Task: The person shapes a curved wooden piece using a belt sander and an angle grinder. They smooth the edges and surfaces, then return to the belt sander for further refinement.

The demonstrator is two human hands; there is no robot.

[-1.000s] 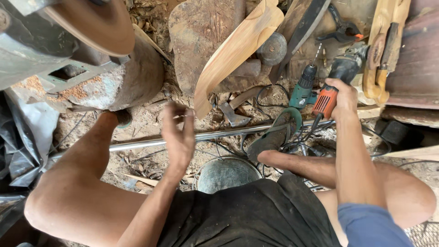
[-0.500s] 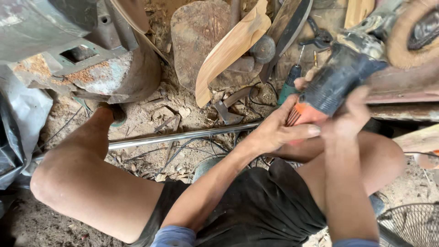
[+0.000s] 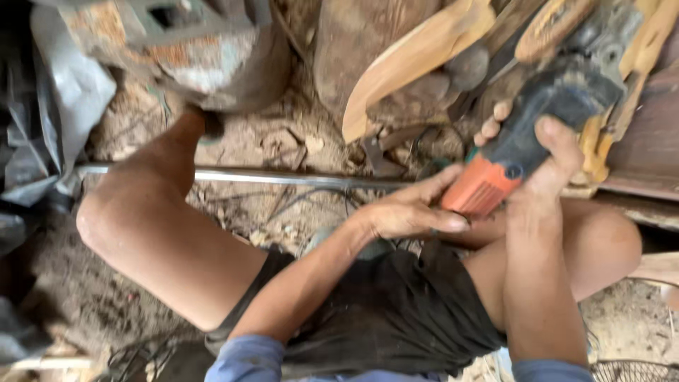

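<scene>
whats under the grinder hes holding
Under the angle grinder, the left hand touches its orange rear end and the right hand grips the body. Below lie a thigh and a metal rod; the ground directly beneath is covered.

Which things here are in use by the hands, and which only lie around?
In use: orange-and-black angle grinder, held by right hand and touched at its orange end by left hand.

Lying around: long metal rod, curved pale wooden piece, rusty metal base.
</scene>
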